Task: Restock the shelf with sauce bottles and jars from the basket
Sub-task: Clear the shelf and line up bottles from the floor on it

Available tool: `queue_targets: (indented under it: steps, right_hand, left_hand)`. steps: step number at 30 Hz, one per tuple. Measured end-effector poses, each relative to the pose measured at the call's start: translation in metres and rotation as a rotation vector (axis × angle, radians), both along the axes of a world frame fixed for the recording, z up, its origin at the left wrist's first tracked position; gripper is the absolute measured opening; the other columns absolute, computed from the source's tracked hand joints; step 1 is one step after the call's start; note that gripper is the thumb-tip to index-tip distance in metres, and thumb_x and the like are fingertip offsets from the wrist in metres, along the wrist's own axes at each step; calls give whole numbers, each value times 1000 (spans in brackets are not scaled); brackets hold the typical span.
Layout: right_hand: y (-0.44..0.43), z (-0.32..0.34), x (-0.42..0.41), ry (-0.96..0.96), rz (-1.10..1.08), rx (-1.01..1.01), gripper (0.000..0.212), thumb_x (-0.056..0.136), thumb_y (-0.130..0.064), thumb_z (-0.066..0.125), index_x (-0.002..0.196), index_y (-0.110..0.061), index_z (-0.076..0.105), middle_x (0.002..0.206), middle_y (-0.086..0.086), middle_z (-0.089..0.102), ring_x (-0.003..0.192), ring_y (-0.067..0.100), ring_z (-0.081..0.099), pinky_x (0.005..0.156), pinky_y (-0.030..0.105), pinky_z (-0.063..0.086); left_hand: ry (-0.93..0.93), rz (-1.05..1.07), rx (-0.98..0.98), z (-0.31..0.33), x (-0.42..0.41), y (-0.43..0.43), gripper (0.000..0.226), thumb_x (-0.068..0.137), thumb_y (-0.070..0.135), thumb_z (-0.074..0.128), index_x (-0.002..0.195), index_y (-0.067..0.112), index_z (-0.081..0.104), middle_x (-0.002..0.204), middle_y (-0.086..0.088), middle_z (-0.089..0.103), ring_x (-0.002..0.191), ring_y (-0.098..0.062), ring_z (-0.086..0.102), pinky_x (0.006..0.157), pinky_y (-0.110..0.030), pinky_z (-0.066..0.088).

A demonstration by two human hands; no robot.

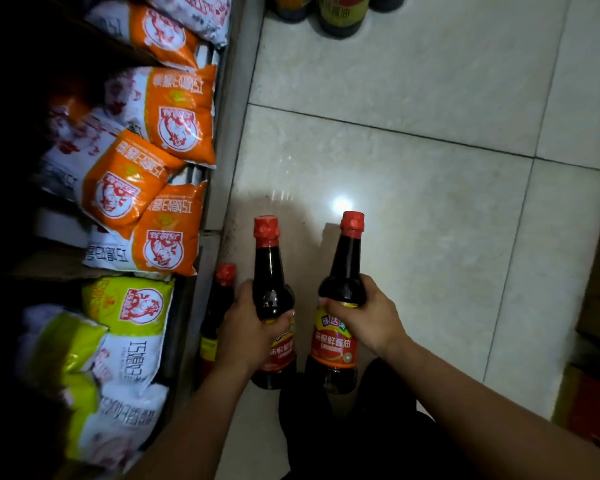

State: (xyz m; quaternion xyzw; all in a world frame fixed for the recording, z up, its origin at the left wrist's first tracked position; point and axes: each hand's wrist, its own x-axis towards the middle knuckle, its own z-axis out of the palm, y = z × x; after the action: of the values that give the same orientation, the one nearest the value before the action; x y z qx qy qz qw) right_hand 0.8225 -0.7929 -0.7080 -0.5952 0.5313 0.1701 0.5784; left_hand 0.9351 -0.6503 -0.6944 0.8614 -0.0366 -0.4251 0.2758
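Two dark sauce bottles with red caps and orange labels, both upright, low in the view at about 6 o'clock. The left bottle (pixel 270 268) is gripped at its shoulder by the left hand (pixel 246 327), fingers curled round it. The right bottle (pixel 336 344), at 3 o'clock of the first and just apart from it, is gripped likewise by the right hand (pixel 364 315).

A third bottle (pixel 219 306) stands at 9 o'clock of the left hand, just beside the shelf edge (pixel 222 168). The shelf holds orange packets (pixel 177 116) and yellow-green packets (pixel 132 306). More bottles (pixel 342 13) stand on the tiled floor (pixel 413 150) at 12 o'clock.
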Motion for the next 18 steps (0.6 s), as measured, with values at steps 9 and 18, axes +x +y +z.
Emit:
queue_targets:
  steps: [9, 18]
  right_hand:
    - [-27, 138, -16, -110, -20, 10, 57, 64, -35, 80, 111, -39, 48, 100, -11, 64, 85, 10, 65, 75, 29, 54]
    - [-56, 320, -44, -184, -91, -41, 53, 66, -34, 79, 108, -40, 47, 102, -11, 64, 91, 11, 64, 80, 34, 54]
  left_hand:
    - [9, 7, -173, 125, 5, -1, 56, 67, 18, 80, 115, 31, 53, 100, 12, 64, 91, -5, 60, 74, -23, 49]
    - [79, 106, -330, 272, -23, -21, 46, 66, 9, 79, 93, 37, 56, 80, 34, 65, 79, 17, 60, 55, -3, 45]
